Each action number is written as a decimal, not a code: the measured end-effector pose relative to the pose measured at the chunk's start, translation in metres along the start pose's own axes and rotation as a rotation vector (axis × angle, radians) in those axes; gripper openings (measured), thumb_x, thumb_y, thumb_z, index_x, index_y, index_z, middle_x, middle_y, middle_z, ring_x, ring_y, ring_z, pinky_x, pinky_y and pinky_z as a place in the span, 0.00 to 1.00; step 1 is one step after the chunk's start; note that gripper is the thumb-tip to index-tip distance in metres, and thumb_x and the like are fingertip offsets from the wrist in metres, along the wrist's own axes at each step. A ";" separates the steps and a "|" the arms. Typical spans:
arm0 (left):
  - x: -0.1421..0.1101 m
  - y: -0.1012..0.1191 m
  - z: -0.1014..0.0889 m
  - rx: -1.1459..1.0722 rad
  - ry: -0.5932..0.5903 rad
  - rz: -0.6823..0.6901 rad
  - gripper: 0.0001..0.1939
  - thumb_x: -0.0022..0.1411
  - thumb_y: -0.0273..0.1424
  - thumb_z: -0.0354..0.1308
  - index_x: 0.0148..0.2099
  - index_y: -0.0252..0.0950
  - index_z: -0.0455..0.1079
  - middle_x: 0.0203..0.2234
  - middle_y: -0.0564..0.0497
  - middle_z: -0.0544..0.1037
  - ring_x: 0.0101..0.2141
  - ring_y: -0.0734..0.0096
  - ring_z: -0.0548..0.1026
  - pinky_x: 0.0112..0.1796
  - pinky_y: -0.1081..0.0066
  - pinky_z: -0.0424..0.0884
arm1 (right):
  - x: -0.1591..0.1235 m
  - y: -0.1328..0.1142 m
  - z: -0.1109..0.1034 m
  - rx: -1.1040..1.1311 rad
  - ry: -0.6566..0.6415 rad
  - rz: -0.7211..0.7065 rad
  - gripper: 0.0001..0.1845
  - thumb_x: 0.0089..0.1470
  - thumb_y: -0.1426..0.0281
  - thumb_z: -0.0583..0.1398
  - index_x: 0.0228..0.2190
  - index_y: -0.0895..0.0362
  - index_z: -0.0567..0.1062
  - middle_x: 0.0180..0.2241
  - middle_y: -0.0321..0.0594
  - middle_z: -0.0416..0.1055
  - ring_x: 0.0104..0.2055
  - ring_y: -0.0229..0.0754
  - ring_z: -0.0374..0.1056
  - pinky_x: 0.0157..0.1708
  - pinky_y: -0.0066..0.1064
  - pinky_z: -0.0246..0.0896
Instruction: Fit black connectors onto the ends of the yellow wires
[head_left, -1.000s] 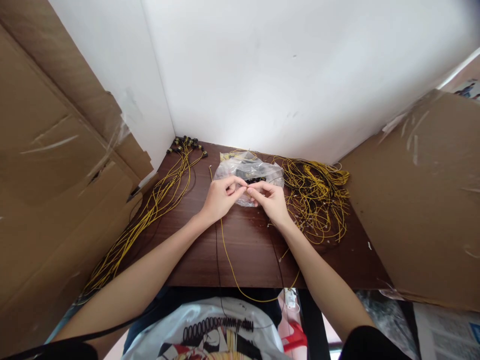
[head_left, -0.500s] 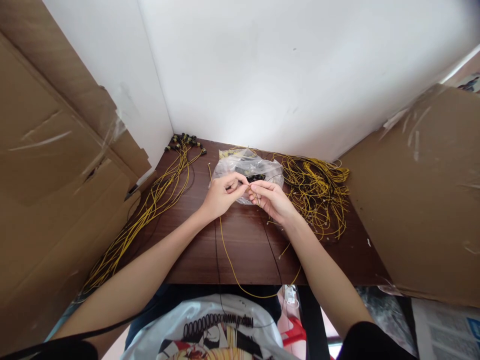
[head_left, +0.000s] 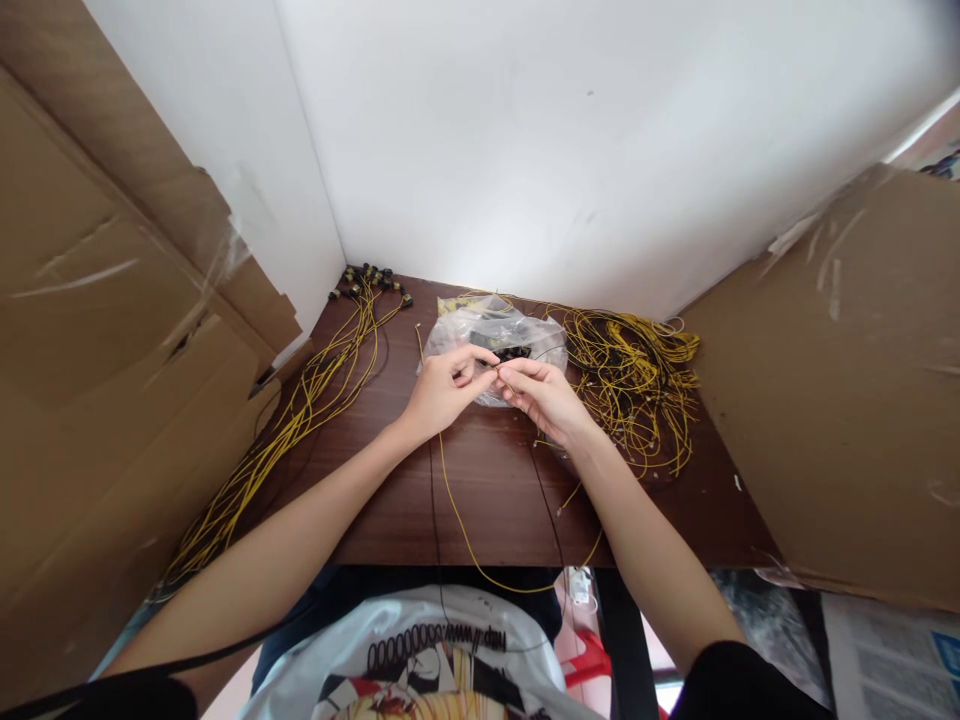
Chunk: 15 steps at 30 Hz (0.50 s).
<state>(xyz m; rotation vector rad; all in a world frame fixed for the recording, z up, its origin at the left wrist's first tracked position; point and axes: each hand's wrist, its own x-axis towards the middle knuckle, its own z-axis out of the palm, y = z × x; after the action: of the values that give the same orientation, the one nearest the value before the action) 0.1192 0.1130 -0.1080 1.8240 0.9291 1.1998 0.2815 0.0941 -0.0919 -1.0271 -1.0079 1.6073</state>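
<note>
My left hand (head_left: 448, 387) and my right hand (head_left: 541, 397) meet fingertip to fingertip over a clear plastic bag (head_left: 480, 318). Both are closed in a pinch on thin wire, whose ends are too small to make out between the fingers. From the hands a yellow wire (head_left: 459, 520) loops down past the table's front edge and back up by my right forearm. A black wire (head_left: 433, 500) hangs below the left hand, and another dark length drops below the right. Dark small parts (head_left: 514, 353) lie in the bag just behind my fingertips.
A heap of yellow and black wires (head_left: 637, 370) lies at the table's right. On the left, a bundle of yellow wires (head_left: 300, 420) with black connectors (head_left: 371, 280) runs over the edge. Cardboard sheets (head_left: 847, 380) flank both sides; a white wall (head_left: 540, 150) stands behind.
The fingertips have shifted slightly at the pinch, and the short wire piece that stuck down beside the right fingers shows less now. The rest looks the same.
</note>
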 end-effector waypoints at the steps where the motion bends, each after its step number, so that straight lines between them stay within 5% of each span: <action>1: 0.000 0.000 0.000 0.009 -0.008 0.002 0.08 0.56 0.31 0.57 0.39 0.35 0.73 0.15 0.61 0.51 0.19 0.80 0.53 0.25 0.76 0.53 | 0.000 0.000 0.000 -0.002 0.004 0.001 0.08 0.40 0.69 0.68 0.24 0.60 0.77 0.22 0.35 0.70 0.22 0.27 0.62 0.20 0.20 0.53; 15: 0.000 -0.004 0.002 0.003 0.065 -0.029 0.07 0.53 0.31 0.60 0.34 0.35 0.75 0.14 0.61 0.49 0.18 0.80 0.53 0.25 0.76 0.56 | 0.001 0.007 0.001 -0.162 0.062 -0.129 0.12 0.39 0.63 0.68 0.26 0.58 0.77 0.22 0.36 0.73 0.24 0.33 0.67 0.25 0.26 0.64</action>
<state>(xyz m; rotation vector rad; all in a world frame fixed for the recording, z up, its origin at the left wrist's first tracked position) 0.1202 0.1141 -0.1120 1.7772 0.9907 1.2463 0.2788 0.0931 -0.0986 -1.0900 -1.1528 1.3989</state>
